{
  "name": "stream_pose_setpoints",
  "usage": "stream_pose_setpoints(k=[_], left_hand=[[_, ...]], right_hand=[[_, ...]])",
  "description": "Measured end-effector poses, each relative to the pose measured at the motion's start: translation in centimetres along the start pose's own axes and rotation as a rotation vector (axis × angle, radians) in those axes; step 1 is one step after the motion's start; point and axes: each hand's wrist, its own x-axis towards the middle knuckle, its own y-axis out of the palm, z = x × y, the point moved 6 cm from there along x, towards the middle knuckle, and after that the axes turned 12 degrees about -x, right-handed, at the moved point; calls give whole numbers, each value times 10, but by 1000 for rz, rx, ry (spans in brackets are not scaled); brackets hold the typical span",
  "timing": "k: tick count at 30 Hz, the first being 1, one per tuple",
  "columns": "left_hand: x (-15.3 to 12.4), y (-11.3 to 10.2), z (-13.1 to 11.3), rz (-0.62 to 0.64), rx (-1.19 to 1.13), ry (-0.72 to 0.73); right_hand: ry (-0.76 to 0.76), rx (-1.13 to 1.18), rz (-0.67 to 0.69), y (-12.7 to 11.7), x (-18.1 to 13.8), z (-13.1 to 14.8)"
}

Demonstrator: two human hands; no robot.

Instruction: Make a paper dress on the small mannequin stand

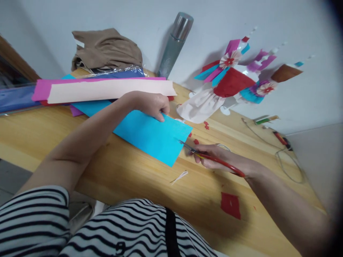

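A long sheet of blue paper (150, 137) lies across the wooden table, its left part running under my left forearm. My left hand (154, 104) pinches the paper's far edge between thumb and curled fingers. In my right hand (214, 155) is a pair of red-handled scissors (225, 165), its blades pointing left over the paper's right end. The blade tips are at the blue surface, a little in from the short edge. Whether they have cut into it I cannot tell. A red paper square (230, 205) and a thin white strip (180, 176) lie nearer my body.
Pink and cream paper strips (112, 90) lie at the left, before a brown cloth (107, 50). A thermos (175, 44) stands by the wall. Paper-decorated figures (233, 82) stand at the back right. A cable (285, 167) and a green-labelled tube (266, 120) lie farther right.
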Motion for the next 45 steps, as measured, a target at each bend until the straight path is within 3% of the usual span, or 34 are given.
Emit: stream_pose_setpoints(k=[27,35,45], left_hand=[[-1,-3,1,-28,24,12],[-2,-2,0,-12,21,-20],[-3,-4,0,-31,53,11]], right_hand=[[68,17,-76,-1,1,8],[-16,-181,-77,-5,6,31],[-175,-201,-68,-8,23,36]])
